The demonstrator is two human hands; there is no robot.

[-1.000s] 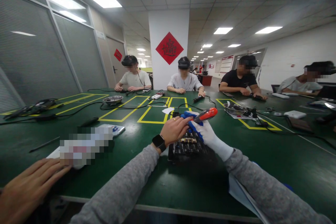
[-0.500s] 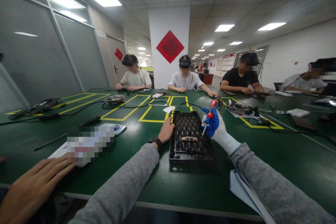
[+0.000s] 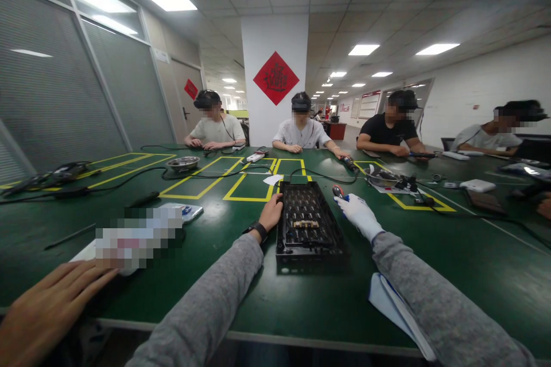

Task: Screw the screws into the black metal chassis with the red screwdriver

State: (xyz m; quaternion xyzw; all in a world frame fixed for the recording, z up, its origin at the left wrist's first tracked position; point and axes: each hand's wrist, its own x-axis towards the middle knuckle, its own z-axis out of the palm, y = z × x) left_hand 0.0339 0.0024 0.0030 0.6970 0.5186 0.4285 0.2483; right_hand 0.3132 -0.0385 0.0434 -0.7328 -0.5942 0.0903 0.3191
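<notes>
My left hand (image 3: pixel 270 212), bare with a dark watch at the wrist, holds the left wall of a shallow black plastic case (image 3: pixel 312 249). Inside the case lie rows of small dark pieces and a brass-coloured part (image 3: pixel 306 224). To the right of the case, close above the table, my right hand (image 3: pixel 359 215) wears a white and blue glove. It is closed round a screwdriver with a red and black handle (image 3: pixel 338 190); the shaft is hidden from view.
Another person's hand (image 3: pixel 51 304) rests at the left by a blurred package (image 3: pixel 142 235). A metal bowl (image 3: pixel 183 163), cables and a white paper scrap (image 3: pixel 273 180) lie farther back on the green table (image 3: pixel 241 298). Several people sit opposite. A folded blue-white cloth (image 3: pixel 398 312) hangs over the near edge.
My right hand has turned over and lowered toward the table beside the case, taking the screwdriver with it. My left hand stays on the case.
</notes>
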